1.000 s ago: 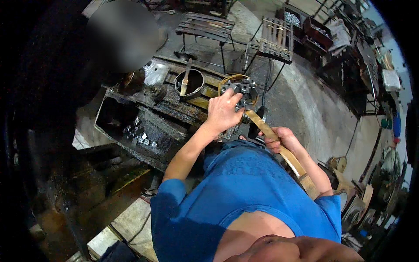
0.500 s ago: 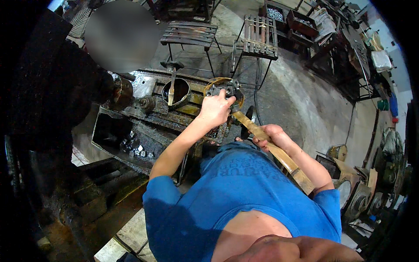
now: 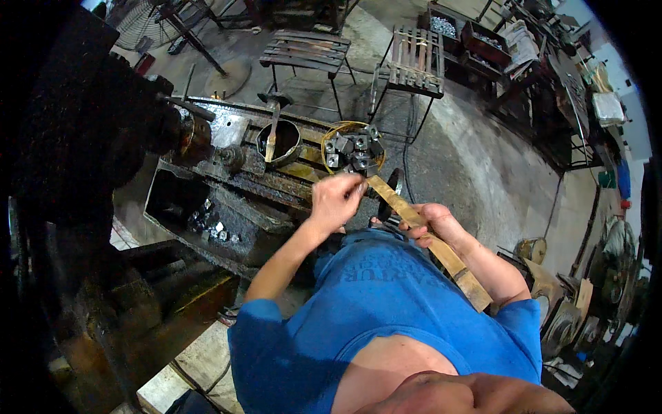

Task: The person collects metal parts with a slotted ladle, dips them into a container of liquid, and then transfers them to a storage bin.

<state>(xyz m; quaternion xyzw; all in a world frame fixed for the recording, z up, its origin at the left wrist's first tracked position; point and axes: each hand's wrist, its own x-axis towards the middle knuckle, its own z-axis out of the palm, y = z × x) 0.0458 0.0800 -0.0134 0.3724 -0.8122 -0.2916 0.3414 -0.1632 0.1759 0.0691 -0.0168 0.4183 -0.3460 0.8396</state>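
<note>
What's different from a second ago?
The left hand came off the metal blocks, back toward the body, near the tip of the wooden strip; I can't tell if it holds one. A grey blur no longer hides the fan stand. The right hand still grips the strip.

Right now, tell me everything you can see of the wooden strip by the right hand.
The wooden strip is long, flat and yellowish brown, looking like wood or bamboo, with a darker line across it near its lower end. It slants from upper left to lower right, its lower part in front of the blue shirt. The right hand grips it near its middle. The left hand's fingertips are close to its upper end; whether they touch is unclear.
</note>
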